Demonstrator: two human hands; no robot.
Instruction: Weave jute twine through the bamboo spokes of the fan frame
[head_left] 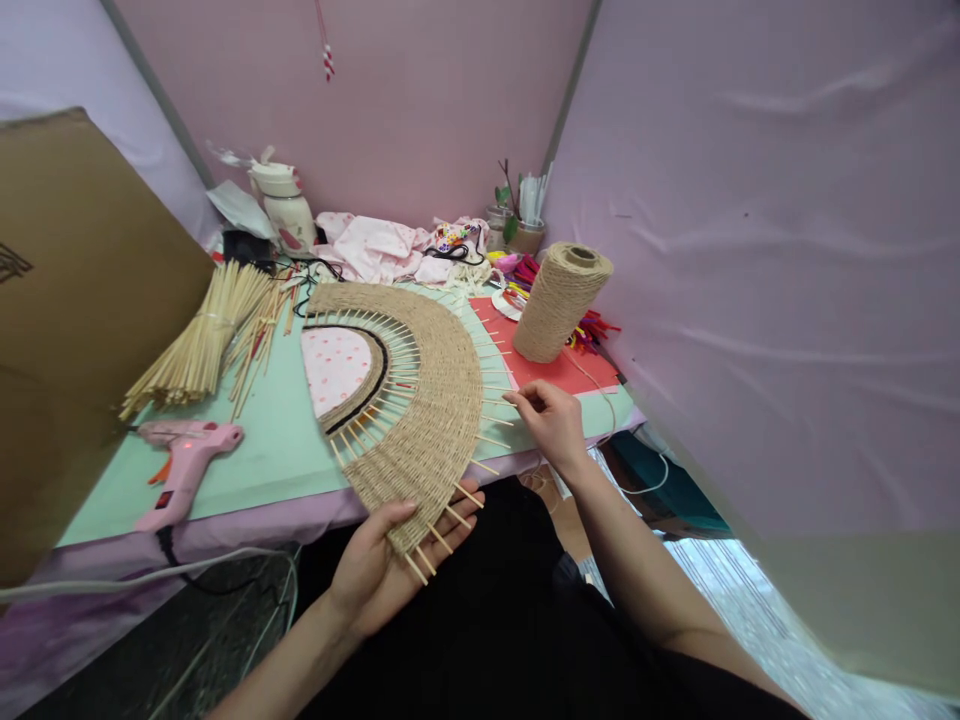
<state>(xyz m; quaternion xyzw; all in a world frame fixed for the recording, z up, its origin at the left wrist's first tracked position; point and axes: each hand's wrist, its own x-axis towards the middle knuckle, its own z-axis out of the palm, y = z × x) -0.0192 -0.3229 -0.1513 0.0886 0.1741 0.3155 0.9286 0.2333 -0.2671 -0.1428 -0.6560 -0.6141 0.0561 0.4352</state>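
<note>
A half-round woven twine fan [446,370] lies on the table, with thin sticks fanning out past its outer edge. It has a pink-dotted fabric centre [335,368] bordered by a black and tan band. My left hand [397,560] grips the fan's near corner, thumb on top and fingers beneath. At the fan's right edge, my right hand [551,425] is closed in a pinch by the tip of one stick; what lies between the fingertips is too small to make out. Behind that hand stands a spool of twine [561,305], with a loose strand trailing from its base.
A pink glue gun [187,465] lies front left, its cord hanging over the edge. Bundled sticks [202,345] rest beside a cardboard sheet [82,300]. A bottle [286,210], pink cloth [375,245] and potted plant [527,235] stand along the back. Red paper [592,372] lies under the spool.
</note>
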